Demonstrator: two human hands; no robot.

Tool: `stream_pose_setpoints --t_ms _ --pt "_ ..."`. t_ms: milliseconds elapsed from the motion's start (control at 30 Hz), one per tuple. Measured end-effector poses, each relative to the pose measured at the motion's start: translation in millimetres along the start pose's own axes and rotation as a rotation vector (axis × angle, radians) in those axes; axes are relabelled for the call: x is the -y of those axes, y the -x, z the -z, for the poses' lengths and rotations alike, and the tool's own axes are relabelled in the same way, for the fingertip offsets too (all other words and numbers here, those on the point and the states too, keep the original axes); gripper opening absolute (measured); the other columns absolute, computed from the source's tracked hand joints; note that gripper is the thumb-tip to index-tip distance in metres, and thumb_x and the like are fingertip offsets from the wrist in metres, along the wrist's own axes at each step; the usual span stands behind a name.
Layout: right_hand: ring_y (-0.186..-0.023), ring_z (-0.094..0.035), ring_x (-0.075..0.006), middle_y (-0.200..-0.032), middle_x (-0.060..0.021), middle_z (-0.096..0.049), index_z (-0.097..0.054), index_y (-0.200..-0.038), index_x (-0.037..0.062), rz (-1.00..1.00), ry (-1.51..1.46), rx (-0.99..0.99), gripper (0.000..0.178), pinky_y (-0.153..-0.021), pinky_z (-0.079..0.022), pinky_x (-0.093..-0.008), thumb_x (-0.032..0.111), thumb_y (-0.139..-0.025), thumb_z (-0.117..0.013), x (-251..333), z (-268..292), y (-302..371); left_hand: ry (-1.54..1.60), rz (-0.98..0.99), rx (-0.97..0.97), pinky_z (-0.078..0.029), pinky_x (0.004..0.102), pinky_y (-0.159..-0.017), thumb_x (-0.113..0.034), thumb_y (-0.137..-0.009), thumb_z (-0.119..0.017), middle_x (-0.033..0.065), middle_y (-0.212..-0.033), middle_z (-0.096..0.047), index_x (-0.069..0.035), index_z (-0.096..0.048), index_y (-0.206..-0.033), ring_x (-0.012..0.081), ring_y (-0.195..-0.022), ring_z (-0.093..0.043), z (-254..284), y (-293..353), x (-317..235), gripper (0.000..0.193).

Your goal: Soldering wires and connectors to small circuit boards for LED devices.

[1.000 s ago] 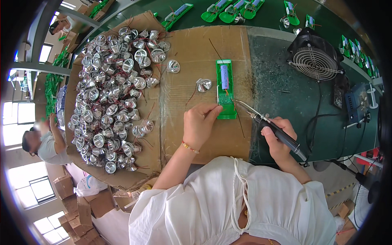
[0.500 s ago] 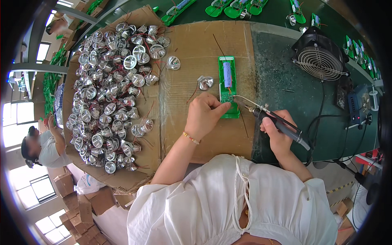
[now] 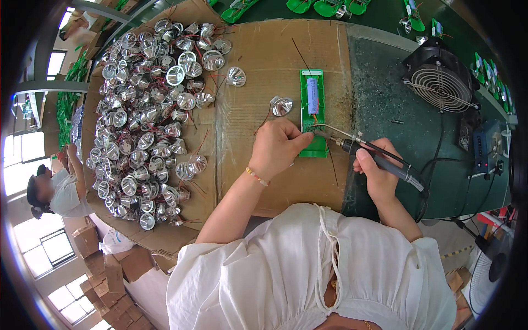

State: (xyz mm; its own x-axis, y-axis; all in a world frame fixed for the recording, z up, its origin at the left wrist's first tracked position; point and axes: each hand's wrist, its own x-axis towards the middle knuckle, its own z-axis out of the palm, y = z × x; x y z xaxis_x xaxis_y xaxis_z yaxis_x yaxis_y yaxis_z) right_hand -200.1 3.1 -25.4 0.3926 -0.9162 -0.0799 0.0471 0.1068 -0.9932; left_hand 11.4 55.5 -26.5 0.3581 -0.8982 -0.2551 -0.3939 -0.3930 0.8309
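A green plastic flashlight housing point(image 3: 314, 149) lies on the cardboard in front of me, with a purple cylindrical battery point(image 3: 312, 96) in its far part and a small circuit board below that. My left hand point(image 3: 279, 144) is at the housing's left edge, thumb and forefinger pinched together beside the board; what is between them is hidden. In my right hand point(image 3: 380, 175) is a soldering iron point(image 3: 388, 165) with a thin metal feed tube, its tip end over the board. Left of the housing sits a silver reflector cup point(image 3: 282, 106) with thin wires.
A large heap of wired reflector cups point(image 3: 148, 126) covers the cardboard point(image 3: 236, 192) at left. A black fan point(image 3: 437, 85) and a blue soldering station point(image 3: 487, 148) stand at right, joined by cables. Green housings point(image 3: 324, 8) line the far edge. Another person point(image 3: 66, 190) works far left.
The view has shifted slightly. The soldering iron's tip end has moved a little left across the board. My left hand keeps its pinch beside the housing.
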Motion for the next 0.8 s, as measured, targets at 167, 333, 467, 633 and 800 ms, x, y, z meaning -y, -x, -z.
stream_pose_setpoints --t_ms 167,333,467,633,800 --pt "-0.056 -0.056 -0.01 -0.067 -0.0075 -0.059 -0.053 -0.084 -0.0005 -0.046 -0.092 -0.051 0.014 -0.052 -0.046 -0.022 0.009 -0.082 -0.063 -4 3 5 0.019 0.034 0.014 -0.043 0.0304 -0.051 -0.023 -0.071 -0.072 0.0089 -0.053 -0.055 0.001 -0.061 -0.061 0.0161 -0.049 -0.051 0 0 0 0.028" --pt "-0.055 -0.055 -0.0099 -0.067 -0.0075 -0.059 -0.052 -0.087 -0.0005 0.058 -0.101 -0.115 0.015 -0.052 -0.046 -0.0213 0.011 -0.083 -0.062 -2 11 8 0.017 0.026 -0.001 -0.042 0.0304 -0.049 -0.024 -0.071 -0.071 0.0078 -0.052 -0.055 0.0 -0.061 -0.06 0.0148 -0.045 -0.049 0 2 -1 0.029" --pt "-0.056 -0.056 -0.0102 -0.067 -0.0075 -0.059 -0.051 -0.087 -0.0004 0.031 -0.09 -0.098 0.017 -0.052 -0.046 -0.0214 0.011 -0.083 -0.063 -5 12 14 0.034 0.053 0.001 -0.042 0.0305 -0.049 -0.025 -0.071 -0.072 0.008 -0.051 -0.055 0.0 -0.061 -0.061 0.0157 -0.044 -0.049 0 2 -3 0.03" --pt "-0.056 -0.056 -0.0102 -0.068 -0.0079 -0.059 -0.051 -0.086 -0.0003 0.036 -0.103 -0.109 0.017 -0.052 -0.046 -0.0214 0.011 -0.082 -0.064 -3 14 18 -0.068 -0.222 -0.046 -0.044 0.0293 -0.052 -0.024 -0.072 -0.073 0.0083 -0.065 -0.057 0.0 -0.061 -0.067 0.0164 -0.059 -0.057 5 6 6 0.027" --pt "-0.056 -0.056 -0.01 -0.068 -0.008 -0.059 -0.051 -0.086 -0.0009 0.056 -0.096 -0.097 0.019 -0.052 -0.046 -0.0214 0.012 -0.082 -0.064 -4 19 20 -0.041 -0.424 -0.234 -0.044 0.0318 -0.055 -0.017 -0.069 -0.074 0.0068 -0.074 -0.057 -0.004 -0.063 -0.079 0.0187 -0.061 -0.055 1 29 -9 0.02"
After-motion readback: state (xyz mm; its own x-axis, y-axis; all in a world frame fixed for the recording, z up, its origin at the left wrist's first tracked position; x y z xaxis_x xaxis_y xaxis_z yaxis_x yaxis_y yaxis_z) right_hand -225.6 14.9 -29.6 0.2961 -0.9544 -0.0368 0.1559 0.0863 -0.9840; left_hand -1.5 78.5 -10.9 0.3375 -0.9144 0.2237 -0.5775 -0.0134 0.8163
